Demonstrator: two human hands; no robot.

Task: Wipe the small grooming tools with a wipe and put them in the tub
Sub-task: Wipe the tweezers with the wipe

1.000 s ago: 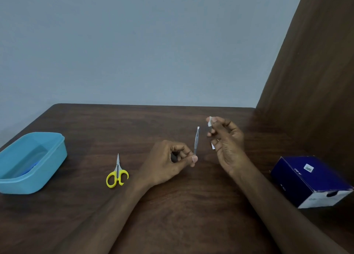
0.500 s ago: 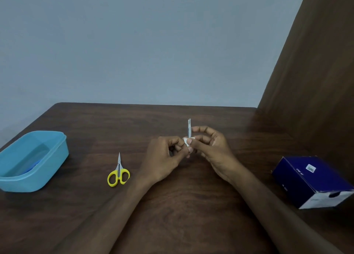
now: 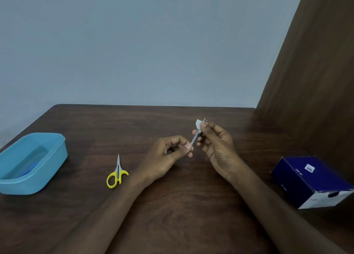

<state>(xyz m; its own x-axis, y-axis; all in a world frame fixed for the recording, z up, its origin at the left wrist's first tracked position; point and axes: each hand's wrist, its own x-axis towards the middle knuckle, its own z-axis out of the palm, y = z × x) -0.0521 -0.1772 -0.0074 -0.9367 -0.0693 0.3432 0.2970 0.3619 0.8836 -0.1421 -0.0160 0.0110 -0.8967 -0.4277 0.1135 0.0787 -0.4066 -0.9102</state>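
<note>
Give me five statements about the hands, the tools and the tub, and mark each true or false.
1. The left hand pinches the lower end of the metal tool. True.
2. The right hand holds a white wipe at the tool's upper end. True.
3. The scissors lie inside the tub. False: they lie on the table, to the right of the tub.
4. The scissors have red handles. False: the handles are yellow.
5. The blue box sits between the two hands. False: it sits at the right, beyond the right arm.
</note>
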